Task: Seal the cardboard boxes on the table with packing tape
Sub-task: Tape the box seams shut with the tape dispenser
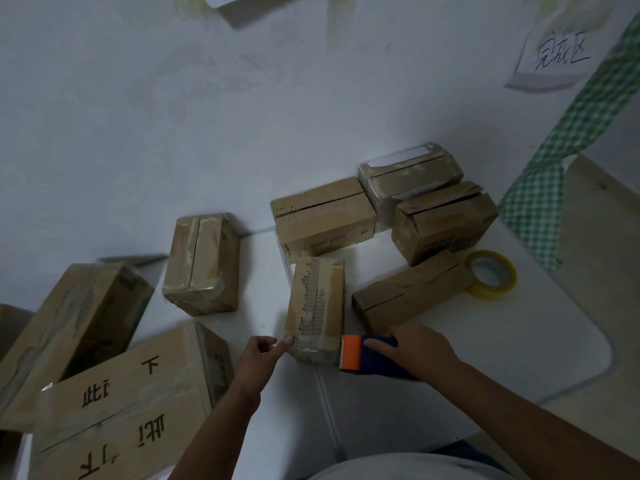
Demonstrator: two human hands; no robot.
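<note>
Head view: box [317, 308] between left hand [261, 351]; right hand [415, 344].

Left hand [264, 351]: forearm reaching forward, fingers curled, index and thumb extended ahead. Right hand [414, 344]: forearm angled in from right, palm down, fingers wrapped round object, index finger stretched straight along top. Both forearms bare.

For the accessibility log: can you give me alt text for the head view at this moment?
A person's right hand holds an orange and blue tape dispenser at the near end of a small cardboard box, while the left hand pinches that box's near corner. More cardboard boxes and a roll of clear tape sit around it on the white table.
</note>
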